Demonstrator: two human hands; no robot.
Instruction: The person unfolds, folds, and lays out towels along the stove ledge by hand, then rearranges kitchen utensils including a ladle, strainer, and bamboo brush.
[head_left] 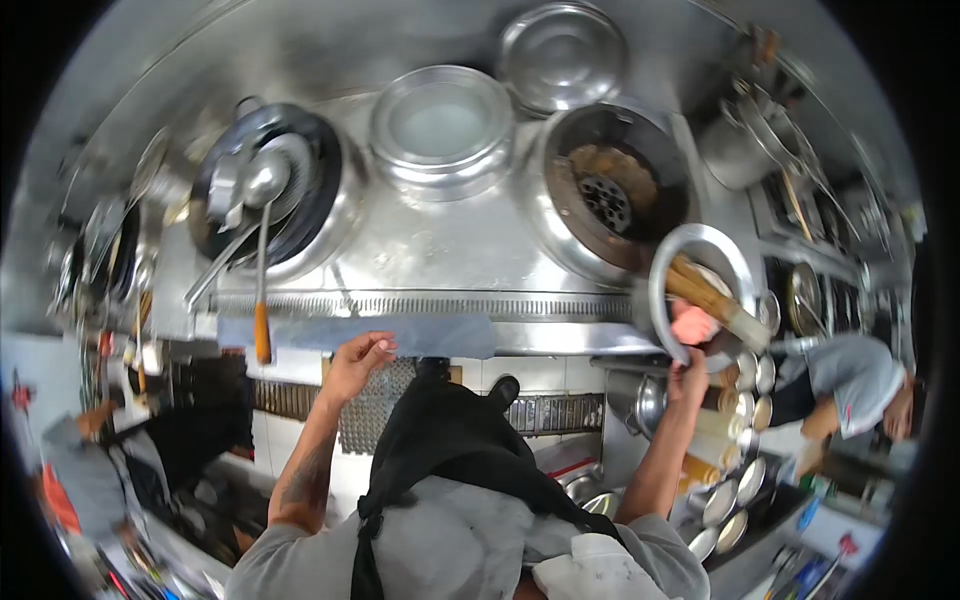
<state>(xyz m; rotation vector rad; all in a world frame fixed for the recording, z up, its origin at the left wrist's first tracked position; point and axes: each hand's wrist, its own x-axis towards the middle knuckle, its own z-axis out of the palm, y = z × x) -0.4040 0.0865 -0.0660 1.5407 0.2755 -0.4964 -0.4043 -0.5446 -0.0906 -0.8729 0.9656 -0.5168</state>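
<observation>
My right hand [687,378] grips the near rim of a round metal pot [662,290], tilted beside the right burner. Inside the pot are a pink cloth or sponge [692,322] and a bundled wooden brush [708,292], whose pale end sticks out over the rim. My left hand [364,362] hovers by the stove's front edge, fingers loosely bent and apart, with nothing visible in it. Nearest to it is a ladle [265,180] with an orange handle, lying across a dark wok [213,175] that also holds a strainer-like metal utensil.
A lidded-looking metal pot [440,175] stands mid-stove, and a round metal lid [562,58] leans behind. The right burner [608,203] is exposed within its dark ring. Condiment containers [735,495] line the right side. Other people [850,385] stand at right and left.
</observation>
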